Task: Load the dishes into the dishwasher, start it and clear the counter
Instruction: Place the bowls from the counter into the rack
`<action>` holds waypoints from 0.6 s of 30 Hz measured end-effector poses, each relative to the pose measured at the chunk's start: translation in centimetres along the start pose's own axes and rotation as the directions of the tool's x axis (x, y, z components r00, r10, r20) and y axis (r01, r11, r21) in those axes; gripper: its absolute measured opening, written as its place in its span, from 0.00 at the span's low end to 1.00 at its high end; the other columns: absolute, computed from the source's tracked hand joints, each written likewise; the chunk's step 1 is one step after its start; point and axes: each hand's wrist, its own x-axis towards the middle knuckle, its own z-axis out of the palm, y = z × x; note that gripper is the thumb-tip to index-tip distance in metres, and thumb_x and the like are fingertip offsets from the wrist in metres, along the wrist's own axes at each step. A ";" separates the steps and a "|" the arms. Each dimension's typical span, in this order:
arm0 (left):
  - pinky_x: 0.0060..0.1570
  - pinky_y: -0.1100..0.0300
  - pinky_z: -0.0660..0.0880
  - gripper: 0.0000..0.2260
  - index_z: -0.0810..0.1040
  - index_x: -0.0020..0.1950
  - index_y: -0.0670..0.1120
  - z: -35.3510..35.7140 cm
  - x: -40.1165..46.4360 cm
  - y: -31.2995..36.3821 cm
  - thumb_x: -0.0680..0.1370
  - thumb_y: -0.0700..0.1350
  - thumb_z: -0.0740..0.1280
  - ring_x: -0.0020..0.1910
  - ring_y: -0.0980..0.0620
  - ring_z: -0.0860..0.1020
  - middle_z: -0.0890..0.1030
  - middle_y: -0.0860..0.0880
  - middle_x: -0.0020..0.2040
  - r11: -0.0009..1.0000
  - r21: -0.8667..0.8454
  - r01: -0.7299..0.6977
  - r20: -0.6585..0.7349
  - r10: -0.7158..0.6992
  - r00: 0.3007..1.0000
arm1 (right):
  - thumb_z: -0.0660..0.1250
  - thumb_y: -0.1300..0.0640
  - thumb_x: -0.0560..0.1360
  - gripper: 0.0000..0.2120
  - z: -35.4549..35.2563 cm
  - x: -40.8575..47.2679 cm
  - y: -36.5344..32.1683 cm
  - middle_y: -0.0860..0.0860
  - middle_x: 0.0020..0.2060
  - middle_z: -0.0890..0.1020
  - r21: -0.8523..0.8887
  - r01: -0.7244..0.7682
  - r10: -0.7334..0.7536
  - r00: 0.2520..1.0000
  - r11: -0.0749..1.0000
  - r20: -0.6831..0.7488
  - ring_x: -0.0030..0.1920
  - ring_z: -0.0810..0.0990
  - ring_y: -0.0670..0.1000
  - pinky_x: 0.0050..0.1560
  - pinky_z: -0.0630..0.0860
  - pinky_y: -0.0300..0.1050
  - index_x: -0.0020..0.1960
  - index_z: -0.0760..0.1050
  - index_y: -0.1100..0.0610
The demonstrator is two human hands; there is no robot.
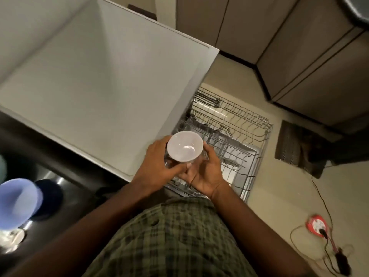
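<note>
Dishwasher rack (229, 134) stood pulled out and bare below you, beside one white counter (89, 80). You held one white bowl (185, 146) above it, your left hand (157, 166) and right hand (201, 172) both curled around it. Dropped carelessly, it could tip between the wires. Two more bowls, one pale blue (17, 200) and one dark (50, 196), waited at your left.

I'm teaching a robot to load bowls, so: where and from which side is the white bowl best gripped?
Grip the white bowl on its outer wall below the rim, from opposite sides. It sits upright and round, mouth up, so the left hand and right hand wrap the sides over the dishwasher rack.
</note>
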 end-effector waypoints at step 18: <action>0.76 0.48 0.65 0.33 0.60 0.82 0.47 7.1 5.3 -0.3 0.82 0.61 0.64 0.77 0.46 0.65 0.68 0.46 0.79 0.801 0.585 -0.128 0.606 -0.326 0.725 | 0.75 0.50 0.77 0.28 -17.2 4.3 -14.7 0.60 0.65 0.77 -0.073 0.464 -0.347 0.538 0.883 -0.768 0.63 0.79 0.63 0.58 0.83 0.62 0.72 0.70 0.56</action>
